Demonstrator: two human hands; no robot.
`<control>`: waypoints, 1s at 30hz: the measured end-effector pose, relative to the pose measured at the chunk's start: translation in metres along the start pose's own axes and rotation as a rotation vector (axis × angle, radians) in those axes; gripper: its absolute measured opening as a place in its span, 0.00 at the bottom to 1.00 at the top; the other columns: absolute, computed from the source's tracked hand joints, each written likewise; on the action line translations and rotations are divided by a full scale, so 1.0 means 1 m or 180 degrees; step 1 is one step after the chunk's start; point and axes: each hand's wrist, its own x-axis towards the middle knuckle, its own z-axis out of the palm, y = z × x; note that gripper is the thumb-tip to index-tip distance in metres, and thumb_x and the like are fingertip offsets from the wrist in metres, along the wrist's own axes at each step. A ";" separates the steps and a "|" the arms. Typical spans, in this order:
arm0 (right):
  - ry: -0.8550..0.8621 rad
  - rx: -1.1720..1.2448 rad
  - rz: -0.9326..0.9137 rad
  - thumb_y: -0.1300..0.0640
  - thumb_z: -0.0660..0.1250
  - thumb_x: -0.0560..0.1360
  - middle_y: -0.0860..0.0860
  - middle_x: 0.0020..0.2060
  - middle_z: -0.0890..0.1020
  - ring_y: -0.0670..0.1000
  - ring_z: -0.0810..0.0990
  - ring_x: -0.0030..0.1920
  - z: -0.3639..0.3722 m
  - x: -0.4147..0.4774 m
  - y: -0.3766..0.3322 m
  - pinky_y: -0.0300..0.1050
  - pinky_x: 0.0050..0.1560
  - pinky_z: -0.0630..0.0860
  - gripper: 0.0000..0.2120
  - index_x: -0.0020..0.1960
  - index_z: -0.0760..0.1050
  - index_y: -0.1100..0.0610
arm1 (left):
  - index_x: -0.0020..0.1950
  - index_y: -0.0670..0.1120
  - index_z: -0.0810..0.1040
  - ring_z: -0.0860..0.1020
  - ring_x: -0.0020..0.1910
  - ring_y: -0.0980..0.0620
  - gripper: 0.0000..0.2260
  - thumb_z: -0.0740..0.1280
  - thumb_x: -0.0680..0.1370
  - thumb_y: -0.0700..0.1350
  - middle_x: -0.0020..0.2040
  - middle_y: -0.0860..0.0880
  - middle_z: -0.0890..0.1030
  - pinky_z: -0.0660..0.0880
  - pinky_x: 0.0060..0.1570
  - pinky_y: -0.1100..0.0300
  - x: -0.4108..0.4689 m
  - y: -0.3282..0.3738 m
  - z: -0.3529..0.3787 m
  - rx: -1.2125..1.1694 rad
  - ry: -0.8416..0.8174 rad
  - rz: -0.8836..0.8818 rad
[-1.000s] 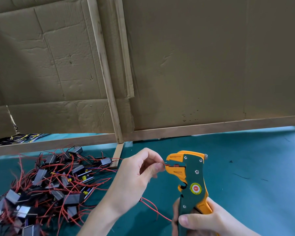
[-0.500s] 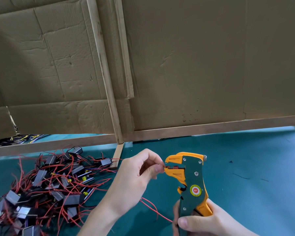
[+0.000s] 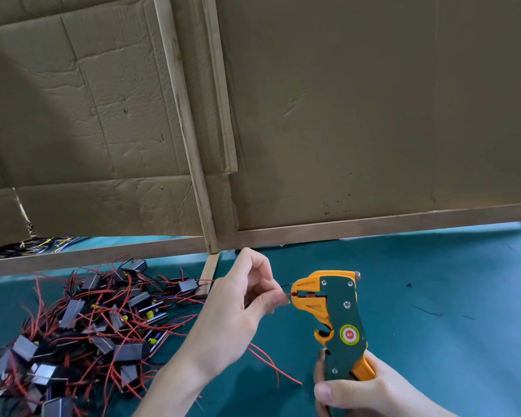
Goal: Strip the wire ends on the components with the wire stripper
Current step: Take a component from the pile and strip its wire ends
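My right hand [image 3: 364, 389] grips the handles of an orange and dark green wire stripper [image 3: 336, 317], held upright with its jaws facing left. My left hand [image 3: 238, 308] pinches a red wire [image 3: 288, 294] between thumb and forefinger, and the wire's tip sits in the stripper's jaws. A thin black wire also runs from those fingers toward the top jaw. More red wire [image 3: 271, 364] loops down under my left hand onto the table. The component on that wire is hidden behind my left hand.
A heap of small grey components with red and black wires [image 3: 85, 329] lies on the green table [image 3: 433, 296] at the left. A cardboard wall on a wooden frame [image 3: 313, 115] closes off the back. A short wooden strip [image 3: 208, 275] lies beside the heap.
The stripper has moved slightly up and right in my right hand. My left hand stays at the jaws with the red wire end.
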 end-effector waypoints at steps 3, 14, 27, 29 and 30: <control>-0.0036 -0.0044 -0.0044 0.48 0.77 0.61 0.52 0.33 0.80 0.46 0.75 0.30 -0.001 0.000 0.000 0.33 0.34 0.70 0.12 0.35 0.79 0.54 | 0.43 0.55 0.67 0.76 0.38 0.49 0.12 0.69 0.77 0.43 0.38 0.52 0.81 0.75 0.43 0.54 0.000 0.001 0.001 0.0014 -0.0040 0.0014; -0.0045 0.0010 -0.0003 0.48 0.77 0.60 0.52 0.34 0.81 0.45 0.76 0.30 -0.001 0.000 0.002 0.33 0.34 0.70 0.12 0.36 0.79 0.54 | 0.46 0.52 0.67 0.77 0.39 0.58 0.10 0.67 0.78 0.40 0.40 0.55 0.83 0.72 0.42 0.68 -0.001 0.001 -0.002 0.0134 -0.0149 0.0064; -0.0024 0.0037 0.0067 0.49 0.77 0.60 0.51 0.32 0.81 0.46 0.76 0.29 0.000 0.000 0.000 0.33 0.33 0.70 0.10 0.35 0.80 0.53 | 0.43 0.60 0.67 0.78 0.41 0.50 0.07 0.66 0.73 0.54 0.41 0.53 0.83 0.75 0.43 0.61 0.000 0.002 -0.003 0.0026 -0.0166 0.0128; 0.0001 0.0027 0.0063 0.49 0.77 0.60 0.51 0.32 0.81 0.47 0.75 0.29 0.000 0.000 0.000 0.34 0.32 0.70 0.10 0.34 0.80 0.53 | 0.43 0.59 0.67 0.78 0.42 0.49 0.07 0.66 0.73 0.54 0.42 0.53 0.83 0.75 0.43 0.60 0.000 0.002 -0.003 0.0024 -0.0167 0.0138; 0.0007 0.0029 0.0069 0.49 0.77 0.60 0.51 0.33 0.80 0.47 0.75 0.29 0.000 0.000 0.000 0.34 0.32 0.69 0.10 0.34 0.80 0.53 | 0.43 0.59 0.67 0.78 0.42 0.49 0.07 0.66 0.73 0.54 0.42 0.53 0.83 0.75 0.43 0.60 0.000 0.002 -0.003 0.0027 -0.0167 0.0141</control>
